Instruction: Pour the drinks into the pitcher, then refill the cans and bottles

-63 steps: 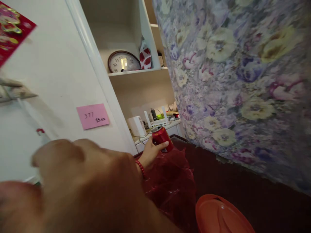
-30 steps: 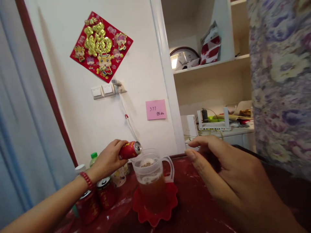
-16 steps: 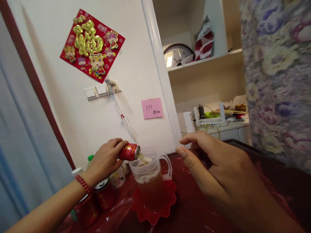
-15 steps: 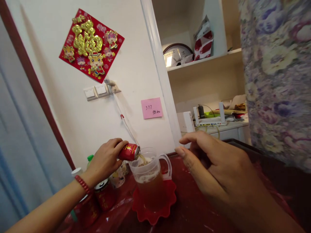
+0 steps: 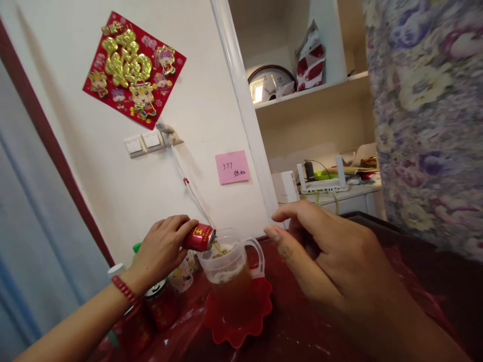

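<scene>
My left hand (image 5: 166, 246) is wrapped round a red drink can (image 5: 200, 237), tipped to the right over a clear plastic pitcher (image 5: 222, 266). A thin stream of brownish liquid runs from the can's mouth into the pitcher. Foam floats on the amber drink inside. Beneath the pitcher lies a red scalloped tray (image 5: 260, 314). My right hand (image 5: 324, 251) hovers in the air to the right of the pitcher's handle, apart from it. Its thumb and forefinger are spread with a gap, and nothing shows between them.
Red cans (image 5: 161, 301) stand at the left beside a patterned cup (image 5: 181, 277) and bottles with a white cap (image 5: 116, 270) and a green cap (image 5: 137, 247). The wall (image 5: 181, 211) rises close behind. Shelves hold a router (image 5: 324, 186); a floral curtain (image 5: 418, 125) hangs at right.
The view has shifted slightly. Liquid keeps running from the tilted can into the pitcher, and both hands hold nearly the same pose.
</scene>
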Demonstrator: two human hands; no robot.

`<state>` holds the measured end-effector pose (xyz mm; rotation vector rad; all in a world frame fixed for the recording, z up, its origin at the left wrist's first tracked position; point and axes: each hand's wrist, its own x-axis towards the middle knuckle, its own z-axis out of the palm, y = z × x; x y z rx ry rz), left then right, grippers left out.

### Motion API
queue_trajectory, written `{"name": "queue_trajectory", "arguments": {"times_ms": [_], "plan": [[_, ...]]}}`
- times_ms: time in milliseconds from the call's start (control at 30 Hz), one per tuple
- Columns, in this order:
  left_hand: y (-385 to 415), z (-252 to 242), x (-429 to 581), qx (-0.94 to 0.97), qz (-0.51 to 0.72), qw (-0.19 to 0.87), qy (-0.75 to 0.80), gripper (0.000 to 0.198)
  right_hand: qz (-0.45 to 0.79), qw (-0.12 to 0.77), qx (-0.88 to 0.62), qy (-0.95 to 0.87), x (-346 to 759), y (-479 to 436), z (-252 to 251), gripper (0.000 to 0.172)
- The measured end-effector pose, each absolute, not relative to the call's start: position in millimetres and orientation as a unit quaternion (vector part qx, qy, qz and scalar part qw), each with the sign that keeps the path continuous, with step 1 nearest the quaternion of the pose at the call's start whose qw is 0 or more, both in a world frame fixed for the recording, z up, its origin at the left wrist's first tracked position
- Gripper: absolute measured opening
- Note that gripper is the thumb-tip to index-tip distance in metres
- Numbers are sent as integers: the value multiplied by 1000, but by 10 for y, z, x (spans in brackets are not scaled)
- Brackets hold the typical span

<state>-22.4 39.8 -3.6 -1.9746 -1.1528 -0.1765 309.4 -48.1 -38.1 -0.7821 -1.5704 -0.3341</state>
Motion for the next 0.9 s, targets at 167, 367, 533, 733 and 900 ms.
{"name": "queue_trajectory", "arguments": {"times_ms": [167, 367, 533, 733, 900], "plan": [[385, -35, -205, -781, -61, 422, -456, 54, -144, 614, -340, -698, 3120, -503, -348, 14], [375, -26, -184, -779, -55, 433, -450, 52, -141, 616, -341, -696, 3124, -519, -364, 14], [380, -25, -185, -780, -58, 436, -445, 52, -140, 612, -344, -698, 3123, -526, -335, 14], [378, -26, -182, -784, -66, 439, -434, 52, -136, 611, -350, -697, 3105, -525, -327, 15], [380, -29, -177, -778, -54, 455, -429, 54, -126, 609, -348, -702, 3100, -525, -341, 15]]}}
